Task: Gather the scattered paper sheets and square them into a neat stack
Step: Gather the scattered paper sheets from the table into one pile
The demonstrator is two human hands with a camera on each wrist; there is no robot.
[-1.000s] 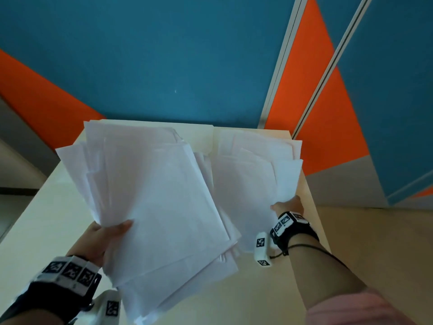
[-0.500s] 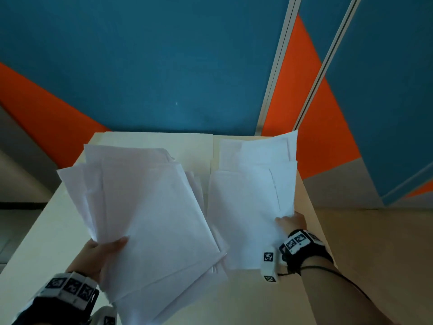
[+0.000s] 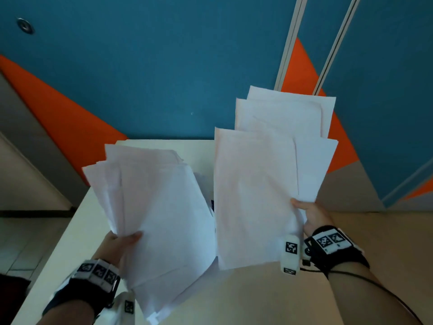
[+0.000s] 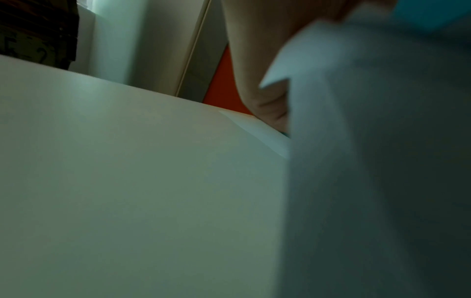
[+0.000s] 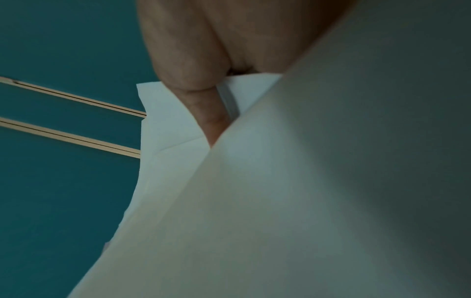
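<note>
Above table [image 3: 257,294], sheets [image 3: 164,207] gripped by both hands [image 3: 117,245]

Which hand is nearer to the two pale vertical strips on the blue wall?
Right. The right hand holds white paper sheets just below the strips; the left hand is far across, lower left.

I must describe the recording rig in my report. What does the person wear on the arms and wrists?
Each wrist carries a black band with white square-code tags: left wristband, right wristband. A white tagged block hangs by the right one, and a thin black cable runs along the bare forearm.
</note>
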